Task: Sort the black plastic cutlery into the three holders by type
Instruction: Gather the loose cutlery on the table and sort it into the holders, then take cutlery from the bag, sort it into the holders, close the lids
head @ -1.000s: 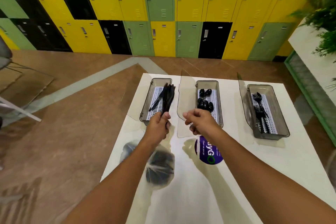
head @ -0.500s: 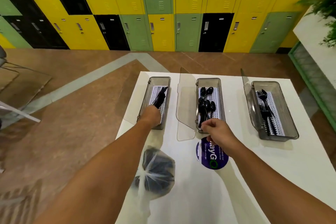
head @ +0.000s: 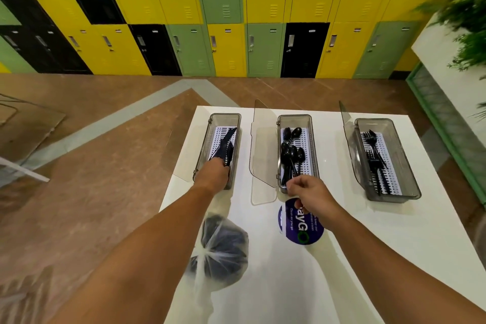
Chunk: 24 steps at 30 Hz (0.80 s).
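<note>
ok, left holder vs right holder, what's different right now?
The left holder has knives in it; the right holder has forks. The left hand is in the left holder, gripping the knives; no hand is at the right holder. Both are grey see-through trays with lids open, on the white table.

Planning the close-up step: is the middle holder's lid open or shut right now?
Open. The clear lid of the middle holder stands swung out to its left, leaving the spoons uncovered.
</note>
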### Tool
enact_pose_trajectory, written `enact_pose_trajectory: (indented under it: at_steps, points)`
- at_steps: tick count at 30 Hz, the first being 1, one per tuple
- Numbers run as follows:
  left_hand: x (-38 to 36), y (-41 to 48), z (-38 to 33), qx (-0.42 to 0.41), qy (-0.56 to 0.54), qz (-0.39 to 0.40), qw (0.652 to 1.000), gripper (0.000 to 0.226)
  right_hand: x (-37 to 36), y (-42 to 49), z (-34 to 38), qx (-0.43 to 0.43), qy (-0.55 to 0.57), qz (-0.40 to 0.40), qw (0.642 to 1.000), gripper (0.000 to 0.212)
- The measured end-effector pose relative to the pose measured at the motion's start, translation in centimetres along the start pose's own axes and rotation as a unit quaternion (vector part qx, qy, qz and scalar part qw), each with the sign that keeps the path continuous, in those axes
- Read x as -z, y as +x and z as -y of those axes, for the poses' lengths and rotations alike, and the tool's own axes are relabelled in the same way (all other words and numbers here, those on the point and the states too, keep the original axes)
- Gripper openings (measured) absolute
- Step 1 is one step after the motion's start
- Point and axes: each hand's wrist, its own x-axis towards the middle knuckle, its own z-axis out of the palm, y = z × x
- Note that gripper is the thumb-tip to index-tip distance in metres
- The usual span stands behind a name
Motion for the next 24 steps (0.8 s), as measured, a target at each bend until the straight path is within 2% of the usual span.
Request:
enact_pose_trajectory:
  at_steps: [9, 15, 19, 24]
  points:
    - [0.8, -3.7, 1.9, -0.078, -0.053, -0.058, 0.994, 0.024, -2.2, -1.8, -0.6, -0.012, 0.008, 0.007, 1.0, 0.01]
    - [0.9, -5.3, 3.6, -0.131, 0.035, 0.021, 0.991, 0.026, -3.9, -3.5, -1.0, -0.015, -0.003, 0.023, 1.0, 0.011]
    - [1.3, -6.2, 4.2, -0.167, -0.004, -0.034, 0.985, 0.031, -5.0, -4.9, -0.7, -0.014, -0.028, 0.034, 0.999, 0.01]
    - [1.5, -8.2, 7.0, -0.189, -0.062, -0.073, 0.977, 0.02, -7.9, -6.0, 0.0, 0.005, -0.063, 0.062, 0.996, 0.006]
